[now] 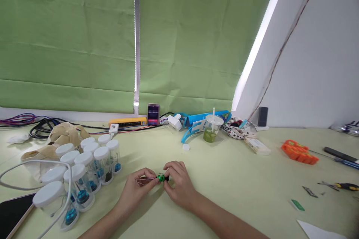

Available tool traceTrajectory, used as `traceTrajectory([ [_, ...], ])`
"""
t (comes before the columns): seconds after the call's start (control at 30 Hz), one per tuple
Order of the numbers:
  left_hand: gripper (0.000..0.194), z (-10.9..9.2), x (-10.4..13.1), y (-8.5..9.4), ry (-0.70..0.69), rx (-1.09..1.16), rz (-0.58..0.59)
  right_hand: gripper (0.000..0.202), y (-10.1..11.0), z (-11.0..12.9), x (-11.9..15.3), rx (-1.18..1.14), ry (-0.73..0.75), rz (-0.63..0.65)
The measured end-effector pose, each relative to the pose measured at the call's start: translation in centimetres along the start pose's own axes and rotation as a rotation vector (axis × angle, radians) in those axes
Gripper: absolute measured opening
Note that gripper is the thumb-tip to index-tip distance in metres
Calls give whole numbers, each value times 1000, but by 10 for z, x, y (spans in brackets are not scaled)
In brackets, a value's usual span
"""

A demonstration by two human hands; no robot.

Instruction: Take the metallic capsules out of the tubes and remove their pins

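In the middle of the table, both my hands pinch a small green-and-black spool-like piece (160, 178). My left hand (138, 185) grips its left side, along with a thin, pale wire (145, 179) that loops back over the fingers. On the right, the fingers of my right hand (179, 183) are closed round the black end. Fingertips hide part of the piece, so its exact kind cannot be made out. Left of my left hand stand several clear jars with white lids (101, 153), some with shiny blue parts inside.
A grey cable (70, 179) arches over the jars beside a dark tablet-like device (17, 213). Toward the back are a phone (153, 114), a yellow power strip (127, 121) and a cup with a straw (213, 130). Rightward lie an orange object (299, 152) and pliers (340, 186).
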State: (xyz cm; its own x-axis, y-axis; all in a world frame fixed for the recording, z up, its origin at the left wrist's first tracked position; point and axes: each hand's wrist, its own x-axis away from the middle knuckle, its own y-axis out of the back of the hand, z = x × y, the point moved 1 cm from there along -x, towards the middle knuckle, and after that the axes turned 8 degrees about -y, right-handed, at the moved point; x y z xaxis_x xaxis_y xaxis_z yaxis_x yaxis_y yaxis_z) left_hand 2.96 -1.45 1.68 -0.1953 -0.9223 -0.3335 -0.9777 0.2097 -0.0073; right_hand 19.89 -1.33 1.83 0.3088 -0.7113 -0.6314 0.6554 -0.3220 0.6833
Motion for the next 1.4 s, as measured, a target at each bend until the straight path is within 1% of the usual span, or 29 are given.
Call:
traceTrajectory([
  [0.33,20,1,0,0,-8,13,9,12,1,1,0,-24,10,24],
  [0.53,19,3,-1,0,0,22,2,13,0,1,0,-11,-8,38],
  [0.73,20,7,-3,1,9,8,0,15,0,1,-1,3,-38,22],
  [0.9,20,8,-1,1,8,20,13,15,1,2,-1,-6,-31,14],
  [1.1,19,6,-2,0,20,8,1,14,4,5,-3,-21,-6,-2],
  [1.4,20,9,-2,2,5,6,5,12,1,2,0,-18,-25,20],
])
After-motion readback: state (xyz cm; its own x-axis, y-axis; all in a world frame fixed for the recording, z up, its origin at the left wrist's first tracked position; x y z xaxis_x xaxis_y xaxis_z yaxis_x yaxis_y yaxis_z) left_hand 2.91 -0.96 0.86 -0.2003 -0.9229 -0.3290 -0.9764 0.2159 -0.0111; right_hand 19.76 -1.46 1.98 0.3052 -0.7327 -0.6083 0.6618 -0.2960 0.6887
